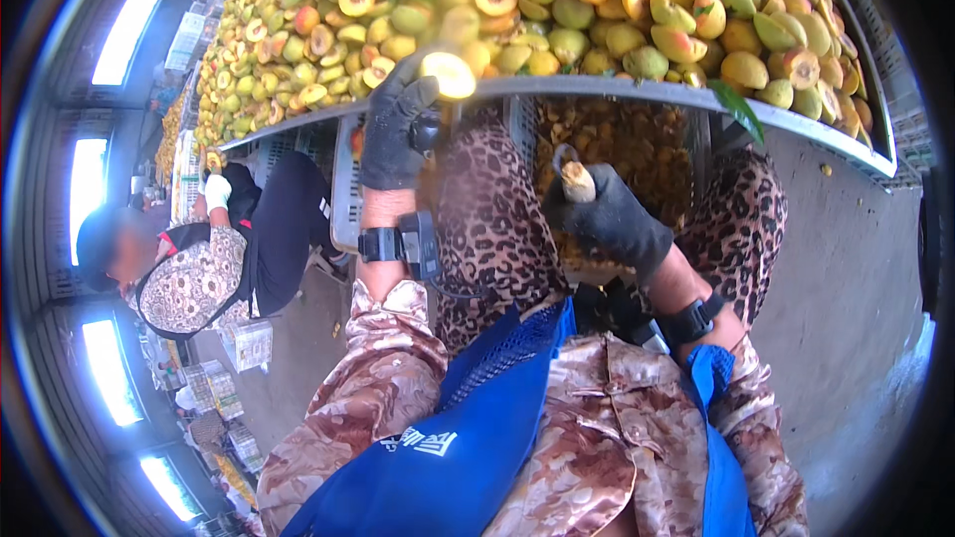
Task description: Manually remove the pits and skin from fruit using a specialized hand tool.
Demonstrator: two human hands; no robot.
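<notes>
My left hand point(395, 129), in a dark glove, is raised at the near edge of a heap of fruit. Its fingers and thumb pinch a halved yellow peach point(450, 76), whose pale cut face catches the light. Lower and to the right, my right hand point(612, 224), gloved too, is closed round the wooden handle point(577, 182) of a small tool with a curved metal end. That tool stands apart from the fruit. Many yellow-green peaches point(572, 10), some blushed red and several cut open, fill the metal-edged table in front of me.
The table's metal rim point(637, 89) runs across just beyond my knees. Beneath it, between my legs, a crate holds brownish-orange fruit pieces point(612, 154). A grey plastic crate point(346, 184) stands by my left wrist. On the left a co-worker point(214, 259) sits at the same table.
</notes>
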